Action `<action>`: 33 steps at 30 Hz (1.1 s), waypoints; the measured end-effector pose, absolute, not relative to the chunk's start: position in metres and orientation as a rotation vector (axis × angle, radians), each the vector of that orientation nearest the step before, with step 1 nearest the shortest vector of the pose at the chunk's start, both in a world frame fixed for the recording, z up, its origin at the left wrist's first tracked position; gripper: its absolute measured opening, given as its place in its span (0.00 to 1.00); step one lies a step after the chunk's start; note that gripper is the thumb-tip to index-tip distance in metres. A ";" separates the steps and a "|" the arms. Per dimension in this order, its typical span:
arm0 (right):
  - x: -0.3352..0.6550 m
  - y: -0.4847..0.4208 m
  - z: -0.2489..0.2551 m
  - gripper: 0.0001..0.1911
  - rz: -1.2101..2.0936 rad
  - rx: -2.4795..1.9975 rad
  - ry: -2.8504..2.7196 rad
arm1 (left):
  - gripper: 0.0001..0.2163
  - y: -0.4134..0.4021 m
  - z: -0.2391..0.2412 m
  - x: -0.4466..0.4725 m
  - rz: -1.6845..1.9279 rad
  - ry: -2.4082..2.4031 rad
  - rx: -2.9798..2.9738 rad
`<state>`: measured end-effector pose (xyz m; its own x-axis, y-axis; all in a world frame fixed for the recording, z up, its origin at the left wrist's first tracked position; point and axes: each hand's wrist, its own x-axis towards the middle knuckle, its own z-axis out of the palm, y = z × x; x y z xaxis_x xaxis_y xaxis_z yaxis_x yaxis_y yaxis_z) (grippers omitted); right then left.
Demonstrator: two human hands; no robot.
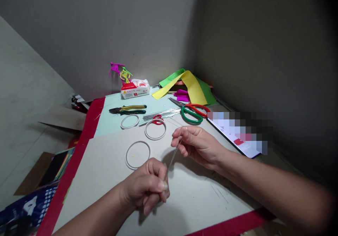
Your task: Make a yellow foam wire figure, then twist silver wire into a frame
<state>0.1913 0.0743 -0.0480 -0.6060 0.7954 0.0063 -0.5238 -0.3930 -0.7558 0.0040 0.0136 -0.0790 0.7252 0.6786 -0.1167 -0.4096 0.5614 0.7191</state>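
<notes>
Left hand point(151, 184): fingers pinched on thin wire point(172, 158). Right hand point(198, 143): fingertips closed on its upper end. White ring point(126, 156) lies just beyond left fingers.

In front of red-and-green-handled metal scissors point(188, 105), a bare left hand point(148, 185) and bare right hand point(198, 144) hold thin silvery wire point(173, 156).
</notes>
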 end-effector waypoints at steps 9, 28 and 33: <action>0.190 0.073 -0.046 0.09 2.044 -0.540 -0.906 | 0.12 0.016 -0.078 0.005 0.659 0.414 0.719; 0.187 0.068 -0.047 0.10 2.091 -0.549 -0.998 | 0.12 0.023 -0.068 0.002 0.418 0.475 0.778; 0.184 0.066 -0.051 0.12 2.154 -0.532 -1.122 | 0.10 0.020 -0.061 0.010 0.667 0.683 0.863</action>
<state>0.1843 0.0657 -0.0514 -0.7107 0.7012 -0.0574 -0.3549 -0.4277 -0.8313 0.0095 0.0196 -0.0605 0.6040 0.7536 -0.2592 -0.2414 0.4830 0.8417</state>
